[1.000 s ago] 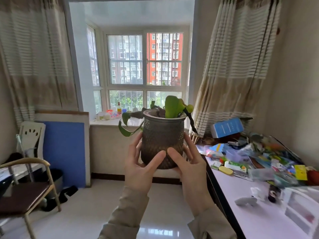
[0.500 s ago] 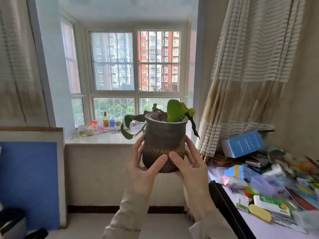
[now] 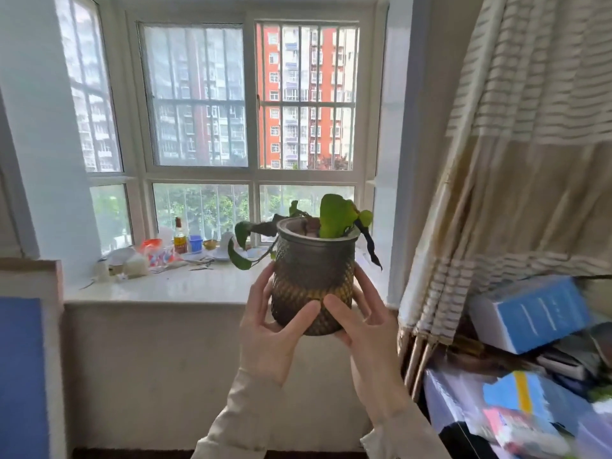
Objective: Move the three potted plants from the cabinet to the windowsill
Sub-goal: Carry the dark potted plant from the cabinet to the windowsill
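I hold a potted plant (image 3: 313, 279) upright in front of me: a dark brown textured pot with green leaves and some wilted dark ones drooping over its rim. My left hand (image 3: 271, 329) clasps its left side and my right hand (image 3: 364, 326) its right side, thumbs across the front. The pot hangs in the air just before the front edge of the white windowsill (image 3: 185, 288), a little above sill height. No other potted plant is in view, and the cabinet is out of sight.
Bottles, cups and small clutter (image 3: 165, 253) crowd the sill's left back part. A striped curtain (image 3: 516, 160) hangs at right above a desk heaped with boxes and books (image 3: 530, 309). A blue panel (image 3: 20, 376) stands at left.
The window and sill have grown larger and closer in view as I carried the pot toward them. Both hands keep the same grip; the chair at left has dropped out of view.
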